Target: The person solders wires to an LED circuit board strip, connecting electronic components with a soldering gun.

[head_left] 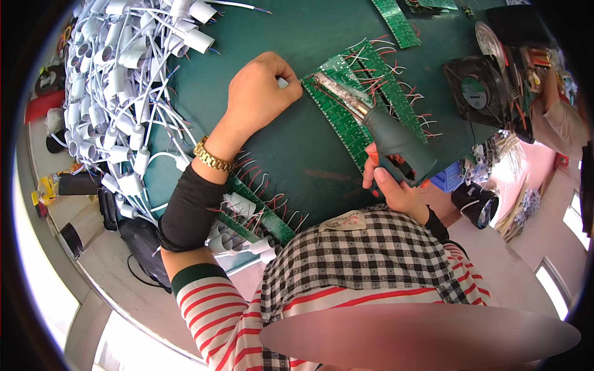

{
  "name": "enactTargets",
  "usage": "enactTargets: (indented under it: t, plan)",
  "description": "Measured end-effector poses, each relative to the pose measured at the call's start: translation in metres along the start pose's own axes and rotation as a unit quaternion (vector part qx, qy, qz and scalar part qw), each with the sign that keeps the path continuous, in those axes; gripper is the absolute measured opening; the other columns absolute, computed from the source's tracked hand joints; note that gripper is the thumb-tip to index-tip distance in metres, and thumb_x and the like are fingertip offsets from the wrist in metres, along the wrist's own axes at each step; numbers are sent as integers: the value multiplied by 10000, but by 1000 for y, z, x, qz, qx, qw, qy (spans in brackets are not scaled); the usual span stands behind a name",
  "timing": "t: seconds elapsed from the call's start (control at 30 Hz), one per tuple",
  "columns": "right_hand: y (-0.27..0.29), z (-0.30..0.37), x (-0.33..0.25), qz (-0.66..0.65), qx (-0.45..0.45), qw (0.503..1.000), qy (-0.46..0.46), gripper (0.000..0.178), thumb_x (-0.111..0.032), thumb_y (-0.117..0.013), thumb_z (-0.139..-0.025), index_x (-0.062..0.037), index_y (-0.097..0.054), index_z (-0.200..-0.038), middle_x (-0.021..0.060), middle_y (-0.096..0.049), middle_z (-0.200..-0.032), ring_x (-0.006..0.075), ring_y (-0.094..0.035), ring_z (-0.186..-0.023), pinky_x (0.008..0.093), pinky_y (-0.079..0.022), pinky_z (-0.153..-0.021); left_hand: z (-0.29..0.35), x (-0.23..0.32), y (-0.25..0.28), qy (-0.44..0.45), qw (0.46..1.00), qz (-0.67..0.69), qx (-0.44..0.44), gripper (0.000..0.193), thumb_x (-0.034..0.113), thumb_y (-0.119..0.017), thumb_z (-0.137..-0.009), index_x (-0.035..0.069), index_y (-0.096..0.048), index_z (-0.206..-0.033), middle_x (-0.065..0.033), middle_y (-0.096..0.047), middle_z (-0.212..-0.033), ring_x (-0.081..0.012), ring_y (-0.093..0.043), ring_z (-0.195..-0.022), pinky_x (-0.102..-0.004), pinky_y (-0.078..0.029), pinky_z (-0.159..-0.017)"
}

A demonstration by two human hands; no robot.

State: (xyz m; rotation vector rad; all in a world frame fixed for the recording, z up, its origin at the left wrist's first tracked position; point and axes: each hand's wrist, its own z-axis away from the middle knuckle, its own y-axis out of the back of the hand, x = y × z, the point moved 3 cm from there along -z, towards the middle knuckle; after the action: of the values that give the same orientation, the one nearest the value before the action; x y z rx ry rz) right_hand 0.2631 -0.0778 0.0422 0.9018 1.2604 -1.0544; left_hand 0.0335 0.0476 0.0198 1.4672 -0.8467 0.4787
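Observation:
My right hand (399, 195) is wrapped round the handle of a dark green soldering gun (399, 139) with an orange trigger. Its scorched metal front end (340, 93) points up and left, over a green circuit board (337, 114). At that board's upper left corner is my left hand (263, 89), fingers curled and thumb pressed in. A small pale patch shows between thumb and fingers; what they hold cannot be made out. Beside the first board lies another green board (396, 93) with red and white wires along its edge.
White lamp sockets with cables (117, 86) are heaped at the left. Near my body lie wired green boards (266, 216) and more sockets (229, 241). Another board strip (396, 21) is at the far edge. A black fan (473, 96) stands right, near another person's arm (554, 111).

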Motion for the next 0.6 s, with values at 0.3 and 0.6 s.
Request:
enactTargets:
  t: [0.3, 0.6]
  plan:
    - [-2, -2, 2, 56, -8, 998, 2, 277, -139, -525, -912, -24, -487, -1161, 72, -561, -726, 128, -539, -605, 264, -425, -550, 0, -1, 0, 9, 1000, 1, -4, 116, 170, -668, -696, 56, -669, -720, -47, -627, -860, -253, -607, -750, -340, -484, -673]
    - [0, -3, 8, 28, 24, 999, -20, 107, -88, -616, -857, -4, -580, -912, 32, -591, -699, 101, -584, -587, 254, -479, -540, -1, -3, 0, 16, 1000, 3, -10, 117, 173, -670, -692, 59, -671, -717, -48, -633, -870, -264, -615, -772, -344, -488, -685]
